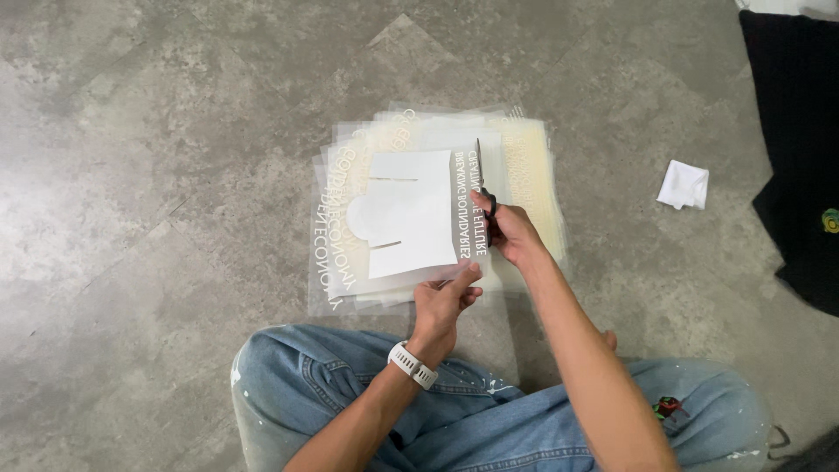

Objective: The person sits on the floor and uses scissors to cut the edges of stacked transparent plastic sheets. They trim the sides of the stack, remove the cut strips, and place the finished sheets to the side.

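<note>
The grey mottled concrete floor fills the view, and on it lies the landmark, a loose stack of clear plastic film sheets with white lettering and cream-coloured backing, fanned out so that their corners stick past one another. Below the stack, nearest the camera, are the person's crossed legs in pale blue paint-flecked jeans. To the far right of the stack a black fabric garment with a small green and yellow print lies flat on the floor, and between it and the stack sits a small crumpled white piece of paper or cloth. Above the middle of the stack a white sheet with printed film along its right edge is held up; it has two short slits in its left half. The left hand, with a white wristwatch on its wrist, pinches that sheet's lower right corner between thumb and fingers. The right hand, over the stack's right part, has its fingers closed through the dark handles of thin-bladed metal scissors, whose blades point away from the person along the sheet's right edge
</note>
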